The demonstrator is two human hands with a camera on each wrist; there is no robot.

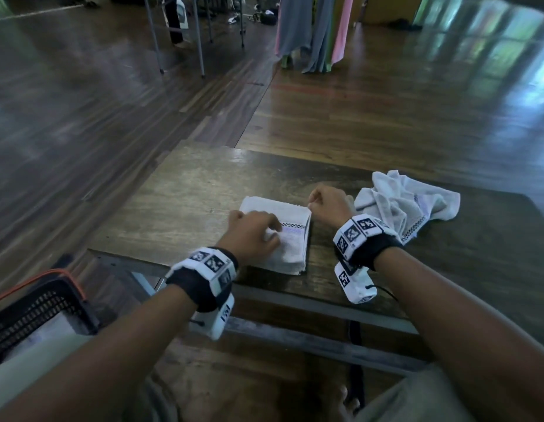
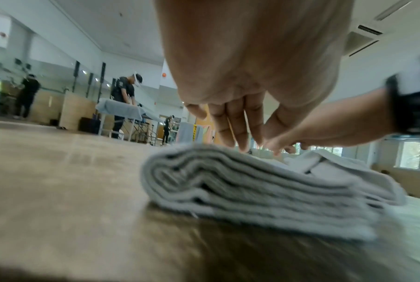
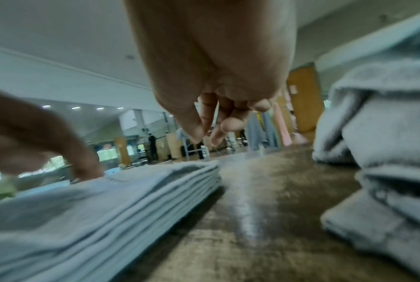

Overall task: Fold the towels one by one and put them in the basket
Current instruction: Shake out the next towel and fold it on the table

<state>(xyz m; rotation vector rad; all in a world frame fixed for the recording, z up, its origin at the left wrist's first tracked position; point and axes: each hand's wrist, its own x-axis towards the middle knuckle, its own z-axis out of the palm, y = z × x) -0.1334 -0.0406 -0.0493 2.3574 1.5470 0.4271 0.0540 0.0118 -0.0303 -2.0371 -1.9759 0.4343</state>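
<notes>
A folded white towel lies on the wooden table near its front edge. My left hand rests on top of it, and in the left wrist view its straight fingers press down on the stacked layers. My right hand hovers just past the towel's far right corner with loosely curled fingers that hold nothing. In the right wrist view the folded towel lies to the left. A crumpled white towel lies to the right of my right hand.
A black mesh basket with an orange rim stands on the floor at the lower left, below the table. Metal stand legs and hanging cloths are far across the wooden floor. Other people work at tables in the distance.
</notes>
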